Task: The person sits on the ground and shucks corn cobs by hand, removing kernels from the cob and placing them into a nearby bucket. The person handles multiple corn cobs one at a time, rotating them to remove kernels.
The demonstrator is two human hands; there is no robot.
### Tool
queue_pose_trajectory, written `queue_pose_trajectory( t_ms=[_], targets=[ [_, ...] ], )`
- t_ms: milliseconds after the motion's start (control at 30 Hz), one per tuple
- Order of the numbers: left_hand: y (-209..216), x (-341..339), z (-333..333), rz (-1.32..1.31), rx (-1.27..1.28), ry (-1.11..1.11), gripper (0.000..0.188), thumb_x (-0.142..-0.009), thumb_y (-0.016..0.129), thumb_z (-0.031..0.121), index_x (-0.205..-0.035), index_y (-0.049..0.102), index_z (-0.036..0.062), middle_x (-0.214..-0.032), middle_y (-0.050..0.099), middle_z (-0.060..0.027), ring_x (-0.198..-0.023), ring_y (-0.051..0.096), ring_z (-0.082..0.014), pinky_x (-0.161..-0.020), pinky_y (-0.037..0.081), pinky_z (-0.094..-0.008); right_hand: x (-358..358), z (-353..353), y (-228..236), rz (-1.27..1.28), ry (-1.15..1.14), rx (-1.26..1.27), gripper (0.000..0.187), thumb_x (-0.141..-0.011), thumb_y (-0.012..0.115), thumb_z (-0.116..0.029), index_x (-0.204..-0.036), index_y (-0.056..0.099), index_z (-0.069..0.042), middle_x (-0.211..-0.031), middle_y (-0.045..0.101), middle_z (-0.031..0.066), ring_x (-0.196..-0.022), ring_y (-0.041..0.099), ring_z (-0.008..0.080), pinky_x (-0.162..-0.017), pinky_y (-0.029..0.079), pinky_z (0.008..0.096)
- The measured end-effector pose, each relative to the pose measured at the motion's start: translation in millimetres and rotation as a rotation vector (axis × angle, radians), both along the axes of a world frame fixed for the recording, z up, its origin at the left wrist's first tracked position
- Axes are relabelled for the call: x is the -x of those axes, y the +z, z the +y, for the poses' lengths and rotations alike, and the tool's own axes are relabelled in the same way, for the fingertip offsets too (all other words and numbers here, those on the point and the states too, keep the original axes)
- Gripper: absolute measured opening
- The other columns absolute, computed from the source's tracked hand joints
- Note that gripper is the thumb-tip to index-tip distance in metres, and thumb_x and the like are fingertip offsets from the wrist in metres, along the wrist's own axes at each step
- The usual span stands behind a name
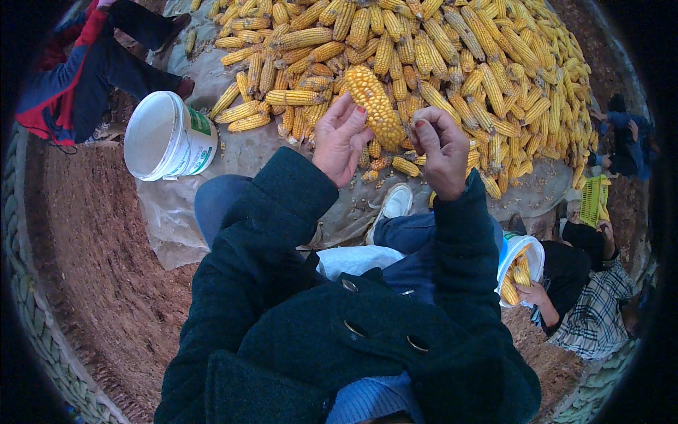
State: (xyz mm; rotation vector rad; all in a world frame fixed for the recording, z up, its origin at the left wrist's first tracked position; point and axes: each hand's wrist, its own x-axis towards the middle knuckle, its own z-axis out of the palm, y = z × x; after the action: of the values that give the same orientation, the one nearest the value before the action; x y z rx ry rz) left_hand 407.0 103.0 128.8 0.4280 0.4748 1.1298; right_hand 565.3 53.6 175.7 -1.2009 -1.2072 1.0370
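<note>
A yellow corn cob (376,107) stands tilted in the upper middle of the frame, its left side in the grip of the left hand (344,139), thumb across the near face. The right hand (443,150) is curled closed just beside its right edge, thumb and forefinger drawn together; whether they pinch anything is too small to tell. Behind spreads a heap of cobs (431,53); a white bucket (182,145) sits at upper left.

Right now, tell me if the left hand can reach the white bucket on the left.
Probably yes: the left hand holds an ear of corn, but nothing appears to stand between that hand and the white bucket; a stretch may be needed.
</note>
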Motion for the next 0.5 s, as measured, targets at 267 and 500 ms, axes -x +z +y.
queue_pose_trajectory(
  t_ms=[267, 500],
  targets=[
    [5, 4, 1, 0.074, 0.009, 0.046, 0.031, -0.093, 0.057, 0.014, -0.120, 0.047, 0.0050, -0.114, 0.057, -0.0050, -0.109, 0.055, -0.0191, -0.094, 0.046, -0.0361, -6, -1, 8, 0.070, 0.156, -0.041, 0.008, -0.094, 0.055, -0.010, -0.093, 0.055, -0.002, -0.078, 0.053, -0.0006, -0.066, 0.048, 0.0048, -0.056, 0.038, 0.0194],
    [3, 3, 4, -0.004, -0.044, 0.018, 0.033, -0.095, 0.052, 0.017, -0.124, 0.045, 0.0027, -0.120, 0.056, -0.0133, -0.114, 0.054, -0.0239, -0.100, 0.043, -0.0409, -11, 0, 12, 0.002, 0.294, -0.158, 0.007, -0.084, 0.063, 0.001, -0.083, 0.057, 0.000, -0.080, 0.055, 0.0027, -0.070, 0.051, 0.0084, -0.061, 0.040, 0.0211]
  ],
)
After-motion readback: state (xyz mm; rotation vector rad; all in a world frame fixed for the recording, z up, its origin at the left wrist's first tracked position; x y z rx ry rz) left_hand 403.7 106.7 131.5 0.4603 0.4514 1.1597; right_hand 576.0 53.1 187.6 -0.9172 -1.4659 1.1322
